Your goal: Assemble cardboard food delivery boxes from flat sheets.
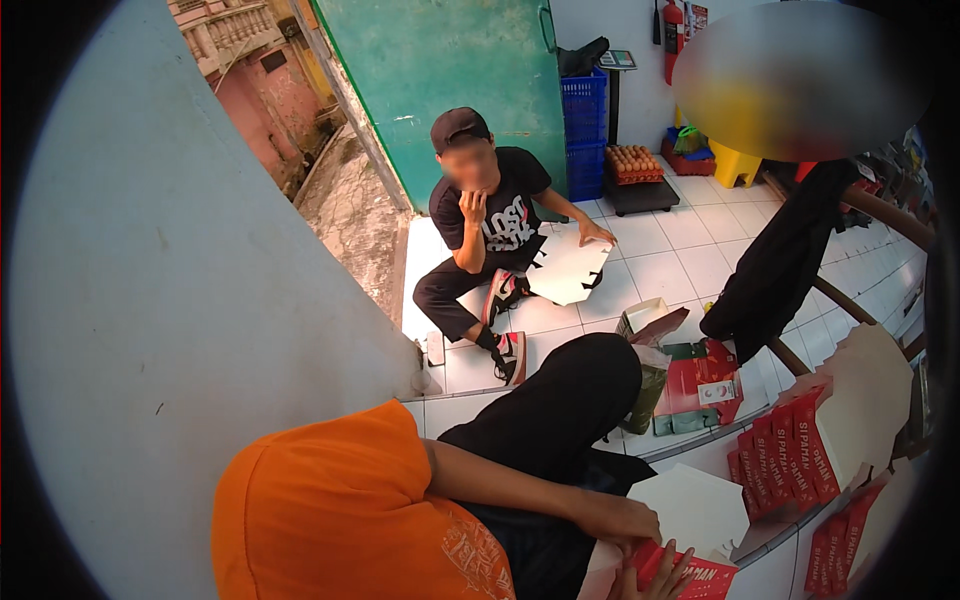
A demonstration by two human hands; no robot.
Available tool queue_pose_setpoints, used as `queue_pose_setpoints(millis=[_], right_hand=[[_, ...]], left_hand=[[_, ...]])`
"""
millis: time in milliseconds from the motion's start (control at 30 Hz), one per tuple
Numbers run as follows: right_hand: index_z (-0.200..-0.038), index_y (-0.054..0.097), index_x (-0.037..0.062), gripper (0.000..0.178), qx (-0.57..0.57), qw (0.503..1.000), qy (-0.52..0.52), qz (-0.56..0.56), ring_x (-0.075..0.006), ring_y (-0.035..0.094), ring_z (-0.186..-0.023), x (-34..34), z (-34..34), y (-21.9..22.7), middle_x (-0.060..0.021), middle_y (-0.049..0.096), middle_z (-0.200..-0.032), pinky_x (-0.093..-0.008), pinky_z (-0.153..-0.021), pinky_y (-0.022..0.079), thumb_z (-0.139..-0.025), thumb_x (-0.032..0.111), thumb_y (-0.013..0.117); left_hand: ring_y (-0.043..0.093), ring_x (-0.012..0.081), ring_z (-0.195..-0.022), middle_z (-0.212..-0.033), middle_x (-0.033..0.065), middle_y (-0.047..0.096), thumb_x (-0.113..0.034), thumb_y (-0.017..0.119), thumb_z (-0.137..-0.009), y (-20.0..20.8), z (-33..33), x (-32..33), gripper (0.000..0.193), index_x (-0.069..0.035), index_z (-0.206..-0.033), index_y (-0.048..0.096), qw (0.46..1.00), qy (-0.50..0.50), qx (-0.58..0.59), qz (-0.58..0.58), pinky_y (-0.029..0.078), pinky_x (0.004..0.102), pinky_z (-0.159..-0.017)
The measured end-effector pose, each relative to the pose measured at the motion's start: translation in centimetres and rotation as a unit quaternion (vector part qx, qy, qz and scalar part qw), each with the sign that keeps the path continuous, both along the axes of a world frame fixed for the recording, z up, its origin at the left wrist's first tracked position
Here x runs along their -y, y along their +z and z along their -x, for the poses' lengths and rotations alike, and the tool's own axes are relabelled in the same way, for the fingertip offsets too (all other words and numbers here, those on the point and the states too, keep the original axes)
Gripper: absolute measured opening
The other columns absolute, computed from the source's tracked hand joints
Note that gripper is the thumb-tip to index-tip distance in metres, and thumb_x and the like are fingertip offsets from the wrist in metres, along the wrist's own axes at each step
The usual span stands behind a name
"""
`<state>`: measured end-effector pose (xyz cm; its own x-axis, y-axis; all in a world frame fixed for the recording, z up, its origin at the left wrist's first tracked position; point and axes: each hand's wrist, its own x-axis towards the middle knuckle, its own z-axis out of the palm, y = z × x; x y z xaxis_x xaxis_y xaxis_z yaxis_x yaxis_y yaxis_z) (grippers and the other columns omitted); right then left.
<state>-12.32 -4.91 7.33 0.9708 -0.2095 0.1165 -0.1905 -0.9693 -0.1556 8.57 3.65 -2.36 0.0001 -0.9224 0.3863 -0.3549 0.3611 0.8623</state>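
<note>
My left hand [615,518] reaches out from an orange sleeve and grips the edge of a flat carton blank [700,520], white on one side and red with print on the other. My right hand [665,578] shows only its fingers at the bottom edge, curled over the red part of the same blank. My knee in black trousers [580,390] rises just behind the hands.
A person in a black cap squats opposite on the white tiled floor [690,250], one hand on a white carton blank [570,268]. Red flat cartons [790,460] are stacked at right. An opened green and red pack [690,385], blue crates [585,130] and egg trays [633,162] stand beyond. A pale wall [180,300] fills the left.
</note>
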Motion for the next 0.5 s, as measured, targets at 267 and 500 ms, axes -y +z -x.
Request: queue_pose_setpoints(millis=[267, 500], right_hand=[[-0.090, 0.067, 0.0019, 0.007, 0.006, 0.998, -0.014, -0.061, -0.0606, 0.025, -0.148, -1.6, -1.7, 2.8, -0.0258, 0.037, -0.160, -0.0768, -0.114, 0.025, -0.086, 0.004, 0.072], [-0.085, 0.061, -0.0019, 0.012, 0.012, 0.995, -0.048, -0.083, -0.0589, 0.023, -0.150, -2.3, -1.6, 3.0, -0.0250, 0.033, -0.163, -0.0762, -0.116, 0.022, -0.086, 0.002, 0.072]], left_hand=[[0.065, 0.0301, -0.086, -0.087, 0.0083, 0.064, -0.012, 0.060, -0.086, 1.6, -1.2, 1.4, 0.010, -0.008, -0.093, 0.066, 0.984, 0.059, 0.166, 0.036, 0.052, 0.0403, -0.078], [0.067, 0.0322, -0.084, -0.087, 0.0095, 0.065, -0.011, 0.059, -0.088, 2.8, 1.0, 1.5, 0.012, -0.006, -0.095, 0.067, 0.985, 0.049, 0.154, -0.066, 0.054, 0.0427, -0.075]])
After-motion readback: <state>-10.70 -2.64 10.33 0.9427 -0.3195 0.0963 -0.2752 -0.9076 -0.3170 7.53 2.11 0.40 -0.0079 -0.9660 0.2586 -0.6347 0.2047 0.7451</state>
